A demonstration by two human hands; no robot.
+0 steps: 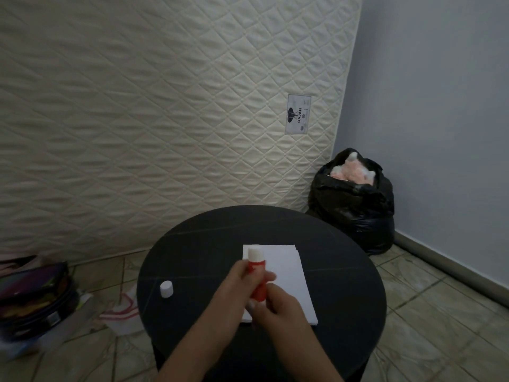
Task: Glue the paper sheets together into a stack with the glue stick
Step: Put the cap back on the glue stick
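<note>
Over the paper sheets (283,274) on the bench (198,257), both hands' fingers (271,277) grip the uncapped glue stick (257,274) — probably twisting glue out — spreading comes next.

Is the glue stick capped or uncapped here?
Uncapped. The white cap stands alone on the table, apart from the glue stick held in both hands.

The round black table (344,271) has a matt, smooth top with faint pale lines. The white paper sheets (289,274) look matt and flat. The red glue stick (257,274) is smooth plastic, like the small white plastic cap (166,289). The cream mattress (165,106) is quilted cloth with soft sheen. The black plastic bag (355,213) is glossy and wrinkled.
</note>
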